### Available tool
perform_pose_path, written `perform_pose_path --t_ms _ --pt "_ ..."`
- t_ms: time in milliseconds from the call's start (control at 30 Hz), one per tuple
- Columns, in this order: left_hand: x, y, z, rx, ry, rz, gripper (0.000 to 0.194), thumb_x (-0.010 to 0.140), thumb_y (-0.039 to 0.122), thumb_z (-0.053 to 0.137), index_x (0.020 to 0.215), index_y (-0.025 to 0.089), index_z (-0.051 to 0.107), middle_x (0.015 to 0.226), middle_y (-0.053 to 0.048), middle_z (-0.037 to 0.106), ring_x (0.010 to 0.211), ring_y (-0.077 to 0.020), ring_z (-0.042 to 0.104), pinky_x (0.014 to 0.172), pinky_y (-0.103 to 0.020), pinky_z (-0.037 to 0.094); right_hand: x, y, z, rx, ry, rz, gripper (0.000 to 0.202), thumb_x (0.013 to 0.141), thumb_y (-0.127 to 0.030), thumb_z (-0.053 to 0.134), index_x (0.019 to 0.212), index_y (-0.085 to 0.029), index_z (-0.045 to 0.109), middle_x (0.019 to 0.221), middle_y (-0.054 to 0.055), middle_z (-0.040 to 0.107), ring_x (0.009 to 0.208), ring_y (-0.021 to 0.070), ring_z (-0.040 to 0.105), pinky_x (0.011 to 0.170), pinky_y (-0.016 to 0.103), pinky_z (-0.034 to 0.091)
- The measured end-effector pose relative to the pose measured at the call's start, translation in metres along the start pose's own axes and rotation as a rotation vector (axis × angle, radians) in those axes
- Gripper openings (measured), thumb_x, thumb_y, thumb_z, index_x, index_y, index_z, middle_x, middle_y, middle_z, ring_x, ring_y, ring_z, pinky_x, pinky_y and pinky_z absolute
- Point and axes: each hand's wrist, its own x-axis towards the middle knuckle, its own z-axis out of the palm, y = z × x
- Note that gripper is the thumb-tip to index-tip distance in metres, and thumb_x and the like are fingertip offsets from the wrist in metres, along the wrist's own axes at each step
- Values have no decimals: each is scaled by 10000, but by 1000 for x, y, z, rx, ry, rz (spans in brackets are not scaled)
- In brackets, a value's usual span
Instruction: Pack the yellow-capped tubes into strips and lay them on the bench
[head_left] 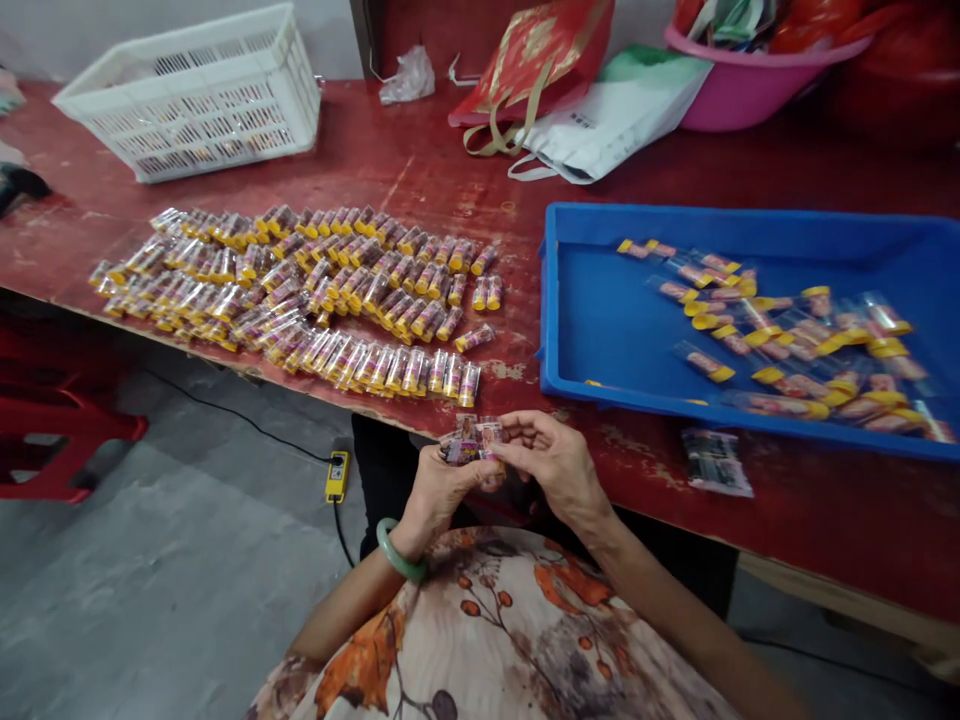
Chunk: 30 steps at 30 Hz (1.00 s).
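Note:
My left hand [436,492], with a green bangle at the wrist, is closed around a small bunch of glossy printed packets [465,440] just off the table edge. The fingers of my right hand [553,462] are pinched on the right side of that bunch; whether they grip one separate packet is hard to make out. Right in front of my hands lie many clear tubes with yellow caps [375,365], laid side by side in uneven rows. To the right, a blue tray [550,300] holds several more yellow-capped tubes [780,325], lying loose.
Dark flat packets [716,462] lie by the tray's near side. A white plastic basket [202,110] stands back left. Behind are a red bag [540,60], a white bag [615,110] and a pink basin [735,90]. A yellow power strip [337,478] sits on the floor.

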Motion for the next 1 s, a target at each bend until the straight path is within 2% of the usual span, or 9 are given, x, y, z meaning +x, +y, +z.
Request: perform_pose_path --t_ms 200,400,533,600,700,767,833,900,1000 --pt "18 15 -18 -87 183 124 273 614 288 831 800 119 723 689 -18 707 553 -120 627 586 -255 544 43 -13 38 166 -23 40 390 528 -289 759 860 -161 600 699 -12 621 546 107 544 460 217 408" --pt "14 27 -32 -187 420 131 345 716 418 747 863 113 684 675 -28 677 578 -126 655 542 -222 544 101 -10 80 -137 182 -70 303 584 -343 678 806 -188 541 621 -38 567 549 134 534 507 252 414" --pt "5 31 -32 -272 276 -18 300 755 394 695 877 121 683 682 -33 672 609 -157 667 519 -240 551 106 -16 73 -278 211 -158 323 540 -319 749 790 -198 585 604 -39 583 587 153 551 579 272 429" --pt "3 32 -28 -291 168 -94 273 755 354 686 889 116 690 724 -59 695 670 -193 690 560 -274 573 94 -28 39 -426 243 -318 259 641 -356 715 825 -198 625 676 -7 637 622 155 573 624 281 442" --pt "3 32 -16 -239 64 -153 273 732 279 728 943 109 692 831 -101 732 765 -231 712 654 -317 596 80 -49 -55 -840 509 -505 176 785 -346 607 812 -184 668 837 73 695 742 194 617 713 330 451" --pt "5 29 -6 -201 31 -163 283 716 266 763 938 104 694 868 -115 742 770 -225 717 686 -314 597 83 -57 -127 -1131 603 -366 113 755 -290 639 764 -182 671 847 98 698 811 247 636 729 377 441" --pt "7 26 6 -186 5 -164 287 699 279 788 902 97 698 846 -115 745 730 -204 717 691 -297 593 95 -55 -189 -1249 529 -217 135 668 -236 728 614 -175 620 708 96 668 791 278 646 687 392 425" --pt "9 22 16 -182 -15 -151 299 673 277 811 884 99 698 818 -106 745 705 -191 712 686 -288 590 109 -47 -228 -1229 476 -178 330 696 -291 730 463 -179 524 564 70 593 752 262 656 646 376 410" --pt "11 19 26 -177 -3 -141 296 640 267 833 845 100 701 777 -86 737 676 -179 704 654 -275 588 116 -35 -246 -1153 451 -189 484 720 -390 721 384 -196 432 451 31 481 720 261 662 605 369 408"
